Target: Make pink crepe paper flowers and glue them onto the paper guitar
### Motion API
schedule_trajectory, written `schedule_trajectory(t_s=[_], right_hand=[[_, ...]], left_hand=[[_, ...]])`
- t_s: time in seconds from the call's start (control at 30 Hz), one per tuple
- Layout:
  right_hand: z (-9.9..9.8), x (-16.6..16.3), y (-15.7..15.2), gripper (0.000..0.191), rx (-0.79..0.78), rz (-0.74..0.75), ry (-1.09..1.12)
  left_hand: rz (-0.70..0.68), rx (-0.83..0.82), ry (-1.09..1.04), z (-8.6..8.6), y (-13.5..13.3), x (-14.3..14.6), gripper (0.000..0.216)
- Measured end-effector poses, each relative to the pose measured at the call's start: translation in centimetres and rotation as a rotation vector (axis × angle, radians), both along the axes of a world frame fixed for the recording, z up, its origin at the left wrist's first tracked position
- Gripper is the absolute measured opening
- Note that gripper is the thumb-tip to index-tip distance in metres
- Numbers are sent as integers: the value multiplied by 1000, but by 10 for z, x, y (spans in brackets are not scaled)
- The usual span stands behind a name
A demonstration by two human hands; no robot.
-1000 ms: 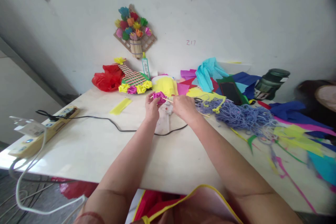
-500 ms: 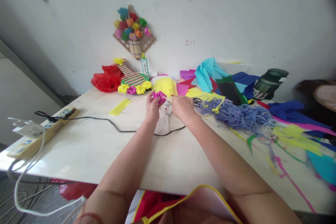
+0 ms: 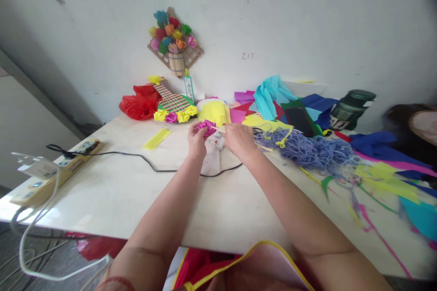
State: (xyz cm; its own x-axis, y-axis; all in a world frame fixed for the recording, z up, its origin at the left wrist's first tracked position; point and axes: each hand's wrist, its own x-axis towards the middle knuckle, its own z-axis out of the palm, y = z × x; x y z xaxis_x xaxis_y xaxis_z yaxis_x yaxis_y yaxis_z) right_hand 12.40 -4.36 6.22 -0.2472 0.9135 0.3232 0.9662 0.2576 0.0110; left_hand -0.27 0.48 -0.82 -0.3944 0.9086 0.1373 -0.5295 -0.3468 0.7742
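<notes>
My left hand [image 3: 197,138] is closed on a magenta crepe paper flower [image 3: 207,128], pinched between thumb and fingers. My right hand [image 3: 239,138] grips a thin wooden stick [image 3: 217,129], whose tip touches the flower's right side. The stick's other end [image 3: 264,148] shows past the right wrist. Just beyond both hands lies yellow crepe paper [image 3: 214,111]. Behind and to the left leans a guitar-shaped craft [image 3: 172,102] of sticks and green paper, edged with yellow and magenta paper flowers. A small whitish item [image 3: 217,141] under the hands is partly hidden.
A black cable [image 3: 143,158] crosses the table from the power strip [image 3: 58,173]. Tangled purple string [image 3: 307,150], a phone [image 3: 299,120], crepe scraps [image 3: 382,179] and a dark green bottle [image 3: 353,109] fill the right side. A yellow strip [image 3: 157,139] lies left; glue [image 3: 189,87] stands behind.
Both hands stay almost in place. The left hand and flower have shifted very slightly left, and more of the stick's far end shows beside the right wrist.
</notes>
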Motion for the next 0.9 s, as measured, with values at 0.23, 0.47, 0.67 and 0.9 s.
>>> schedule_trajectory(t_s=[0.23, 0.47, 0.67, 0.9], right_hand=[[7, 0, -3, 28, -70, -36, -11], [8, 2, -2, 28, -79, -58, 5], [2, 5, 5, 27, -26, -33, -5], [4, 4, 3, 28, -57, -49, 17]], left_hand=[[18, 10, 7, 0, 0, 1, 36], [28, 37, 23, -1, 0, 2, 38], [34, 52, 25, -3, 2, 3, 39], [30, 67, 62, -3, 1, 3, 38]])
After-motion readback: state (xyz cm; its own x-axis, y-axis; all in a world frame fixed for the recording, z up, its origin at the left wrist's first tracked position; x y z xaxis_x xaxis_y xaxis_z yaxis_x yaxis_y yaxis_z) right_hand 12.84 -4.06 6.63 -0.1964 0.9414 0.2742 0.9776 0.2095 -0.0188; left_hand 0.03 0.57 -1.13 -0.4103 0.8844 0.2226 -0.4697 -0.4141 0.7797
